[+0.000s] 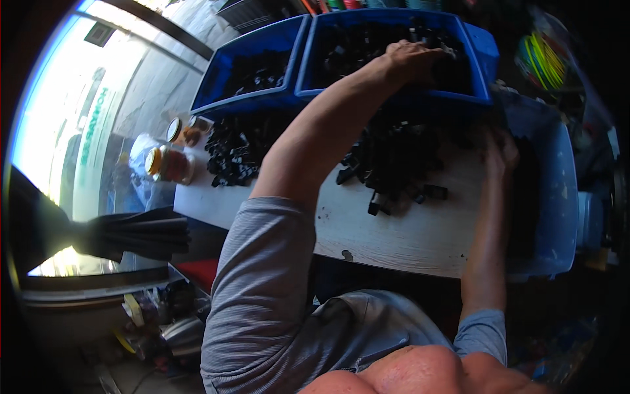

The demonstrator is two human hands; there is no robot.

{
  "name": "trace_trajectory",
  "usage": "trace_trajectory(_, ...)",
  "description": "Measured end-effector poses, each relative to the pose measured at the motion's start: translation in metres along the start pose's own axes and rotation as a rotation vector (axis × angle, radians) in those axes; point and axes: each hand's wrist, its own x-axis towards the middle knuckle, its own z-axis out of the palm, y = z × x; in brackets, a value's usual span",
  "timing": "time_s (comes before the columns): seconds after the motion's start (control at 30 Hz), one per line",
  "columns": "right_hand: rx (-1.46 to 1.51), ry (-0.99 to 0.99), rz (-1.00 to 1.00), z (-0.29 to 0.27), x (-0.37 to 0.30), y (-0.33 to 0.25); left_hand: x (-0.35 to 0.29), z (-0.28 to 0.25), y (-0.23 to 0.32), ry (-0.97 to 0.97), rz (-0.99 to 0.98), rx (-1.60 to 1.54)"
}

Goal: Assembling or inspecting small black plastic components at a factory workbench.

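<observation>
My left hand (415,58) reaches across the table into the right-hand blue bin (487,94), over a heap of small black parts (354,46). Its fingertips are down among the parts, so their grip is hidden. At the right end of the table, my right hand (500,150) is beside a clear bluish tub (558,197). Its fingers look apart in the shadow, and nothing can be made out in them. Between my arms, a loose pile of black parts (400,157) lies on the white tabletop (407,240).
Another blue bin (213,82) with black parts stands at the back left. More black parts (233,148) lie in front of it. A jar with a yellow lid (169,164) and a small open jar (176,130) stand at the left edge. Yellow-green coiled strands (545,62) are at the far right.
</observation>
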Motion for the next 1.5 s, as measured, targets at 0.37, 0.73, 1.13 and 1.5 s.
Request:
trace_trajectory(0.37, 0.132, 0.011, -0.025, 0.001, 0.008, 0.012, -0.006, -0.006, 0.004, -0.030, 0.005, -0.071)
trace_trajectory(0.73, 0.167, 0.031, -0.104, -0.002, 0.028, 0.036, -0.014, -0.020, 0.007, 0.106, -0.045, -0.291)
trace_trajectory(1.13, 0.073, 0.063, -0.006, 0.001, 0.004, 0.006, -0.019, -0.019, -0.016, 0.489, 0.046, -0.553)
trace_trajectory(1.5, -0.013, 0.078, 0.076, 0.011, -0.005, -0.020, -0.094, -0.071, -0.008, 0.830, 0.205, -0.658)
